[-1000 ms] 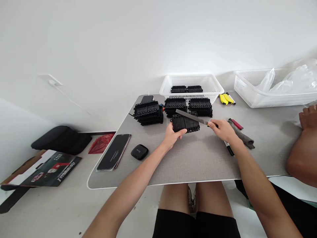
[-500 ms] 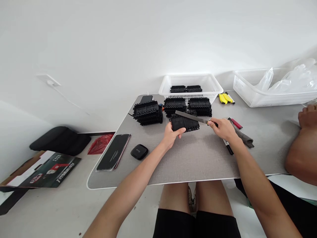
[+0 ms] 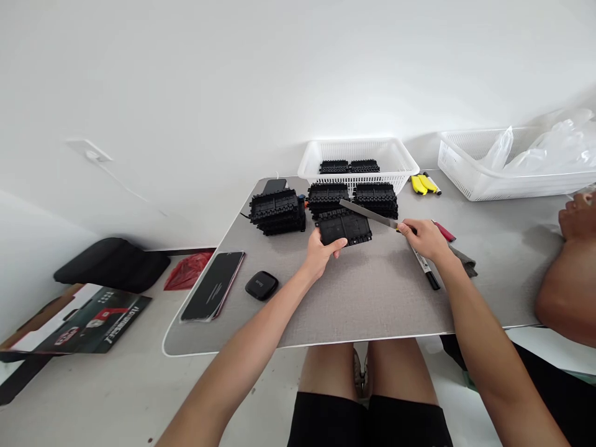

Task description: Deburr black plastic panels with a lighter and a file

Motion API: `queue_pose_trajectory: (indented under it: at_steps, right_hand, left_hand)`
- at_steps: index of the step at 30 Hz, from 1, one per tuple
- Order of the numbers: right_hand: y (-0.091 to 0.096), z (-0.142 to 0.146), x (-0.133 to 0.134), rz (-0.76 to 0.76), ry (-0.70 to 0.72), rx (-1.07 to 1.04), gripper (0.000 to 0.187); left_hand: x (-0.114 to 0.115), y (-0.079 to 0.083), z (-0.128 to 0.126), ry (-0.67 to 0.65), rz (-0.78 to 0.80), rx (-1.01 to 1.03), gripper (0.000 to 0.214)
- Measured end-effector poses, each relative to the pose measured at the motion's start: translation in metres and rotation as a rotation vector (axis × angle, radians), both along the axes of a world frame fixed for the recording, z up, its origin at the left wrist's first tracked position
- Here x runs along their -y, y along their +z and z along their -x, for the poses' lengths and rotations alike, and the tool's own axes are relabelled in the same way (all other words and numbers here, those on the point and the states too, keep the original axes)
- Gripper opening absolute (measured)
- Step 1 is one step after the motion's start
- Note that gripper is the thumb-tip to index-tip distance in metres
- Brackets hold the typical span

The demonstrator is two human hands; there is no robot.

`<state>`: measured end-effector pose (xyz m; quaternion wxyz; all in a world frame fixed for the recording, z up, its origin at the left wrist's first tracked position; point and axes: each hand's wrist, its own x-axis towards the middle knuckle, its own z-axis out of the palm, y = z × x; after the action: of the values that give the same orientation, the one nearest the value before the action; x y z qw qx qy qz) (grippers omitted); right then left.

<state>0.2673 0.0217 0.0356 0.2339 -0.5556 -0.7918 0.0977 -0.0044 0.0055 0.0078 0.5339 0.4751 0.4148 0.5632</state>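
My left hand [image 3: 321, 252] grips the near left corner of a flat black plastic part [image 3: 345, 228] that lies on the grey table mat [image 3: 372, 298]. My right hand [image 3: 426, 238] is closed on the handle of a long metal file [image 3: 367, 212], whose blade points left over the part's far edge. Just behind stand three stacks of the same black parts [image 3: 278, 212], and two more lie in a white basket [image 3: 358, 162].
A black marker [image 3: 423, 267], a grey rag [image 3: 463, 261] and a red pen [image 3: 444, 231] lie by my right hand. Yellow cutters [image 3: 421, 184], a phone [image 3: 214, 284] and a small black box [image 3: 261, 285] are on the mat. Another person's arm [image 3: 565, 285] rests at the right.
My right hand has drawn the file to the right and slightly away across the part. The left hand has turned the part a little.
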Motion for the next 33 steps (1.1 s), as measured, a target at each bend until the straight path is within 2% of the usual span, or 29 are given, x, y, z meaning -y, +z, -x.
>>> queue_pose_trajectory:
  at_steps: [9,14,20,26,33]
  right_hand:
    - [-0.002,0.006,0.000,0.050,0.056,-0.059,0.048]
    - [-0.004,0.000,-0.002,0.064,0.065,-0.082,0.046]
    - [-0.002,-0.005,-0.002,0.062,0.026,-0.170,0.046]
    - [-0.005,0.004,-0.002,0.127,0.109,-0.238,0.046]
    - [-0.007,-0.002,-0.004,0.134,0.047,-0.273,0.048]
  left_hand:
    - [-0.001,-0.002,0.000,-0.001,0.003,-0.039,0.049]
    - [-0.001,-0.003,0.001,-0.009,-0.001,-0.067,0.049]
    - [-0.001,0.000,0.002,0.002,-0.008,-0.044,0.047]
    - [0.000,0.001,0.001,-0.001,-0.015,-0.055,0.048]
    - [0.000,0.001,0.001,0.008,-0.019,-0.040,0.046]
